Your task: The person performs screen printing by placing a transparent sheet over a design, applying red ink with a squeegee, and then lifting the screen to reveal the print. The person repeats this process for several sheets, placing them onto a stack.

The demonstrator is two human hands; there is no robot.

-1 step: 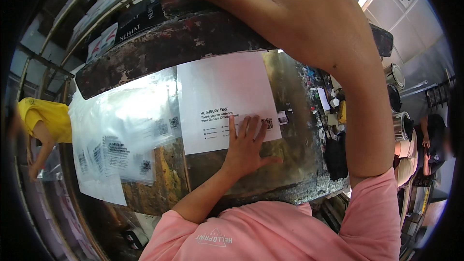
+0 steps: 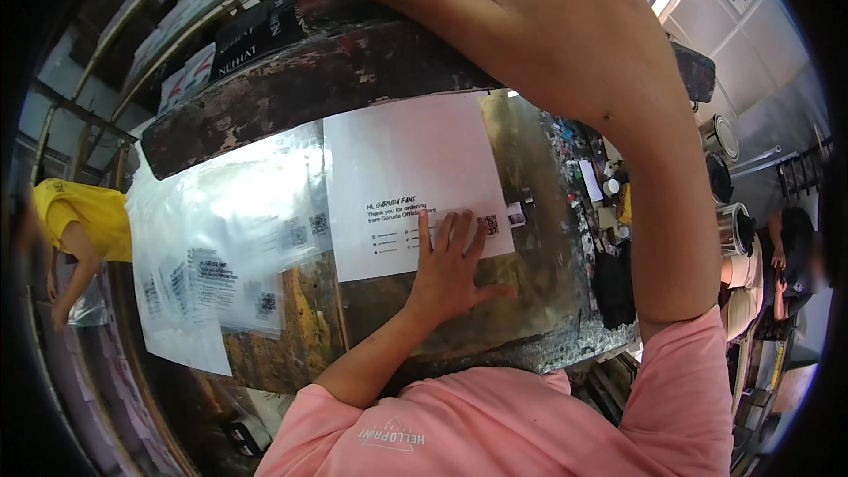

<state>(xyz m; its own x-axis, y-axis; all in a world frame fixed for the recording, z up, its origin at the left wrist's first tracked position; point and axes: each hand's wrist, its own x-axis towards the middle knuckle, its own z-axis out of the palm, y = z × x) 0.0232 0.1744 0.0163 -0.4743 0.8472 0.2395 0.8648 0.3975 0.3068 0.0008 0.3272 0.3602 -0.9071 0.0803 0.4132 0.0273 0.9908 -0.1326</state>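
My left hand point(image 2: 449, 281) lies flat with its fingers spread, the fingertips over the lower part of a white printed sheet point(image 2: 397, 155). Black lettering and a square code mark the sheet, which rests on a worn, brownish board point(image 2: 539, 300). Raised above the far side of the board is a dark, paint-stained screen-printing frame point(image 2: 327, 79). My right hand point(image 2: 565, 44) is high at the upper right, closed on this frame with the thumb along it; its other fingers are mostly out of sight. Overlapping translucent printed sheets point(image 2: 221, 212) lie left of the single sheet, shining with glare.
Metal racks point(image 2: 97, 371) stand at the left and far left, beside a person in a yellow shirt point(image 2: 84, 221). On the right are metal tins point(image 2: 731, 228), a dark cloth point(image 2: 614, 283) and another person in dark clothing point(image 2: 795, 252). Paint residue covers the board's right edge.
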